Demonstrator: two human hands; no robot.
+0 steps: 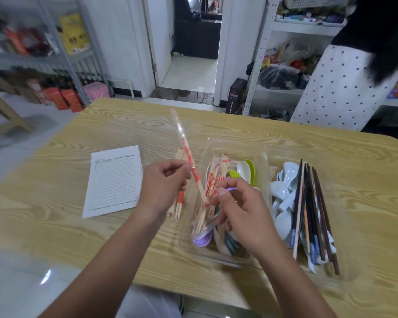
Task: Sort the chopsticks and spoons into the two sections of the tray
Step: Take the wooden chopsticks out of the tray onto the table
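Note:
A clear plastic two-section tray point(265, 154) sits on the wooden table. Its left section holds wrapped bamboo chopsticks point(216, 177) mixed with coloured plastic spoons point(245, 169). Its right section holds white spoons point(283, 196) and dark chopsticks point(313, 210). My left hand point(163, 187) grips a bundle of wrapped bamboo chopsticks point(179, 203) left of the tray. My right hand point(241, 210) is over the left section, pinching the lower end of one wrapped chopstick pair point(186, 154), which slants up and away to the left.
A lined notepad point(113, 180) lies on the table point(55, 203) left of my hands. A person in a dotted white skirt point(336, 88) stands at the far right. Shelves with goods line both sides of the room, with a doorway behind.

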